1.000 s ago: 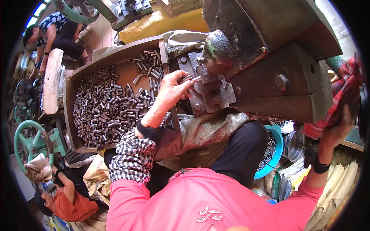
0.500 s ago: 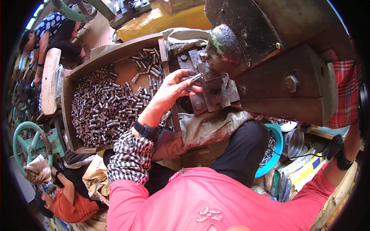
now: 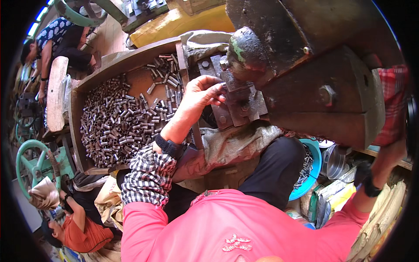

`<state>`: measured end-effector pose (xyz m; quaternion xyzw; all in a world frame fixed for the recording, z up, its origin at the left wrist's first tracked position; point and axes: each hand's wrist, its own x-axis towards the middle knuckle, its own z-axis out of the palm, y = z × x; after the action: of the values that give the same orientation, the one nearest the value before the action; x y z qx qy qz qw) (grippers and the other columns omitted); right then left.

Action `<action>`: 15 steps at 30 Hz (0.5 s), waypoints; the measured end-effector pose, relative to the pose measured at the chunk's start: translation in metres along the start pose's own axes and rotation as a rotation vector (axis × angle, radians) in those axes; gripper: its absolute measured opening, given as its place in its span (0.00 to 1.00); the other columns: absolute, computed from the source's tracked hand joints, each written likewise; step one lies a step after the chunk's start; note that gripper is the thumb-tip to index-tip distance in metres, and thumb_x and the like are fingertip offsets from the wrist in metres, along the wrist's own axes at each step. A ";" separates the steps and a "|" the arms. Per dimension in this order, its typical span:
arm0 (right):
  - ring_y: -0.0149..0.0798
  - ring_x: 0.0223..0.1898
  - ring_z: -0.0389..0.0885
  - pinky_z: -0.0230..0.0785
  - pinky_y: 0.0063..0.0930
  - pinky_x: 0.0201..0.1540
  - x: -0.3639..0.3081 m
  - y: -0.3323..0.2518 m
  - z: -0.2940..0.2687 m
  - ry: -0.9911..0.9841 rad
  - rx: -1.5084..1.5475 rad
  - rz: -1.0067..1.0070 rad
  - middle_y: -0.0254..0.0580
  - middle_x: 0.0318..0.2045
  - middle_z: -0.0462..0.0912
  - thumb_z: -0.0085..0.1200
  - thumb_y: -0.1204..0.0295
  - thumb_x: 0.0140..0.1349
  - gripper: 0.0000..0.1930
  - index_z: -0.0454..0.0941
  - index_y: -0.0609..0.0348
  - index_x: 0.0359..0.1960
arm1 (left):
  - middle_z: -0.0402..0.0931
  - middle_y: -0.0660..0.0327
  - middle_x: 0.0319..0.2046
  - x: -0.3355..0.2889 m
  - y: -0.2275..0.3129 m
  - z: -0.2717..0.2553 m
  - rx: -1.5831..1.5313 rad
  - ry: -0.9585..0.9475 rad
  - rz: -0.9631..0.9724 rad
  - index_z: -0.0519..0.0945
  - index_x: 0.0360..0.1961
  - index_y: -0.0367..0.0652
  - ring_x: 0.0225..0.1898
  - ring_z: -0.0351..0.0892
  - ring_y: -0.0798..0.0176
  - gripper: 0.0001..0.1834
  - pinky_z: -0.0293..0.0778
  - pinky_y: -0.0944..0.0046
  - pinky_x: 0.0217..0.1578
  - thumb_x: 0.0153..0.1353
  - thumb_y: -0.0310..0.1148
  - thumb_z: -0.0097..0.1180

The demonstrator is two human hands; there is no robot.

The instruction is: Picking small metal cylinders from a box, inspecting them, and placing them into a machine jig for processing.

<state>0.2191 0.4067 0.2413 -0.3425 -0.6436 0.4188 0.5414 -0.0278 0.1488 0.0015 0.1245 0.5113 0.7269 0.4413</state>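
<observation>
Reaching forward, the left hand (image 3: 201, 92) is seen at the die block (image 3: 238, 98) of a heavy, dark press (image 3: 314, 65), its fingertips pinched together against the metal fixture just under the rounded ram (image 3: 248, 50). Something small seems to be gripped between thumb and fingers, probably one of the short metal tubes, though the piece itself cannot be made out. The right hand (image 3: 395, 150) is raised at the far right beside a red checked cloth (image 3: 395, 105); whether it is closed on a lever or simply resting there cannot be told.

Much work is judged to remain: the wooden tray (image 3: 76, 109) just left of the left forearm is heaped with short metal tubes (image 3: 115, 126) (hundreds, by the look of it). A smaller lot of tubes is gathered in a blue bowl (image 3: 312, 168) below the press, near the dark trouser knee, so only a modest share appears to be finished.

The supply thus lies close beside the left wrist, well apart from the right hand. A person in an orange shirt (image 3: 83, 233) is seated at lower left by a green handwheel (image 3: 32, 161).
</observation>
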 end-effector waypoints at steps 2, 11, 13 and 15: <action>0.45 0.55 0.67 0.55 0.37 0.60 -0.011 0.041 -0.019 -0.035 -0.031 -0.039 0.53 0.53 0.68 0.50 0.65 0.54 0.28 0.64 0.68 0.56 | 0.78 0.59 0.30 0.002 -0.003 0.004 0.080 0.013 0.035 0.73 0.39 0.37 0.27 0.79 0.70 0.10 0.75 0.74 0.24 0.60 0.30 0.56; 0.46 0.53 0.69 0.57 0.40 0.59 -0.037 0.109 -0.056 -0.100 -0.081 -0.137 0.55 0.52 0.70 0.50 0.64 0.55 0.27 0.65 0.70 0.54 | 0.77 0.62 0.26 -0.009 0.011 -0.003 0.445 0.086 -0.021 0.70 0.41 0.39 0.17 0.69 0.76 0.12 0.66 0.76 0.16 0.60 0.32 0.55; 0.46 0.52 0.70 0.58 0.40 0.58 -0.035 0.100 -0.056 -0.106 -0.103 -0.162 0.55 0.51 0.70 0.51 0.64 0.56 0.27 0.65 0.70 0.54 | 0.77 0.61 0.26 -0.030 0.015 -0.012 0.634 0.148 0.145 0.70 0.46 0.39 0.18 0.70 0.77 0.16 0.66 0.77 0.16 0.60 0.33 0.55; 0.46 0.52 0.70 0.58 0.40 0.58 -0.032 0.088 -0.055 -0.112 -0.139 -0.188 0.55 0.51 0.70 0.51 0.64 0.56 0.27 0.66 0.70 0.54 | 0.77 0.63 0.27 -0.057 0.023 -0.028 0.667 0.264 0.154 0.71 0.48 0.39 0.20 0.70 0.77 0.16 0.65 0.77 0.18 0.61 0.32 0.54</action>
<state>0.2777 0.4236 0.1518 -0.2932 -0.7296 0.3392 0.5163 -0.0247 0.0852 0.0240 0.2049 0.7619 0.5610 0.2507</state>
